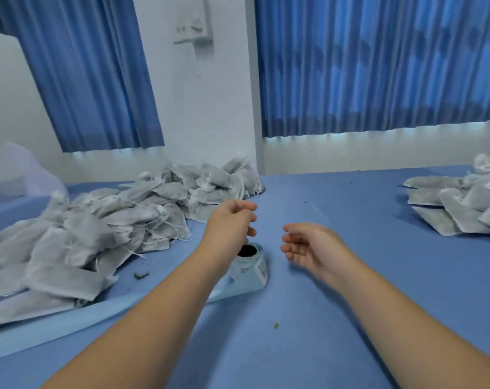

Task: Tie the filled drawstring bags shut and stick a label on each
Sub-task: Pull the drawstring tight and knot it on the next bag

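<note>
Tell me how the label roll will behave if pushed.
The label roll seems to stand on end, so a push likely slides or tips it; once tipped, it could roll. Its loose paper tail looks floppy and may unwind.

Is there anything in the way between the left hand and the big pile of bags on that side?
No, nothing visible. Only bare blue table lies between the left hand and the pile of bags. The label roll sits nearer the person than the hand, off that path.

Left forearm (199, 276) hides part of the label roll (252, 269); right bag pile (462, 203) runs off-frame.
</note>
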The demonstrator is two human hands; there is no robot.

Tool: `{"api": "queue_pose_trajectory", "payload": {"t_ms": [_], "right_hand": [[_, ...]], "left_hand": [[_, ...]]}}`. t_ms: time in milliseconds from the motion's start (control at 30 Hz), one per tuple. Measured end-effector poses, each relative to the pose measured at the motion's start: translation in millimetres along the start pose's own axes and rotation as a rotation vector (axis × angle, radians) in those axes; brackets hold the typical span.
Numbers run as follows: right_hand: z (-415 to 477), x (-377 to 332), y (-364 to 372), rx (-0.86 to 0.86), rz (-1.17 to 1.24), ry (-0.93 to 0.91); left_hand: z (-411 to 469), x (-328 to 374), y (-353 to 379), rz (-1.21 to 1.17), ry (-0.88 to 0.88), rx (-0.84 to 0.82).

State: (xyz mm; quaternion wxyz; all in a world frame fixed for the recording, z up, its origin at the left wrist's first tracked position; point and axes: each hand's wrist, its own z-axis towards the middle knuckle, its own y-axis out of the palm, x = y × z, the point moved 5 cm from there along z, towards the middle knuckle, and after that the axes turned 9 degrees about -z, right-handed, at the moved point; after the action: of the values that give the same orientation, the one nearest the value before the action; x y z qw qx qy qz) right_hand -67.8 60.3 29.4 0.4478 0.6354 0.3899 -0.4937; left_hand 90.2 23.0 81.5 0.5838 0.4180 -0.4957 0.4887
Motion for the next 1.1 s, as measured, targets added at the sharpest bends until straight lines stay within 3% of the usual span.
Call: {"api": "queue_pose_trajectory", "payload": {"t_ms": [133, 233, 333, 433, 567, 700, 800, 933, 1100], "right_hand": [[9.6, 17.2, -0.5, -0.002, 0.025, 0.017], [13.9, 18.5, -7.3, -0.022, 0.012, 0.005], [17.1, 20.7, -5.4, -0.054, -0.047, -0.016], [20.7, 22.6, -1.1, -0.084, -0.106, -0.026], [24.4, 22.1, 0.3, -0.095, -0.147, -0.029], [23.5, 21.7, 1.0, -0.102, -0.174, -0.034], [22.3, 20.9, 1.7, -0.1, -0.191, -0.034], [16.5, 17.0, 3.2, -0.091, -0.178, -0.062], [4.7, -1.5, -8.1, 0.075, -0.063, -0.224]], "left_hand": [[26.8, -2.8, -55.4, 0.399, 0.097, 0.049], [47.7, -8.5, -91.7, 0.949, 0.167, 0.089], [64.7, -17.7, -122.6, 1.531, 0.112, 0.114], [71.8, -24.1, -146.3, 1.734, 0.007, 0.186], [77.1, -37.6, -162.0, 1.698, -0.109, 0.204], [77.7, -36.3, -155.7, 1.588, -0.044, 0.229], [74.7, -20.4, -137.9, 1.408, 0.096, 0.245], [61.0, 7.9, -91.7, 1.104, 0.355, 0.149], [30.6, 32.4, -20.3, 0.843, 0.59, 0.058]]}}
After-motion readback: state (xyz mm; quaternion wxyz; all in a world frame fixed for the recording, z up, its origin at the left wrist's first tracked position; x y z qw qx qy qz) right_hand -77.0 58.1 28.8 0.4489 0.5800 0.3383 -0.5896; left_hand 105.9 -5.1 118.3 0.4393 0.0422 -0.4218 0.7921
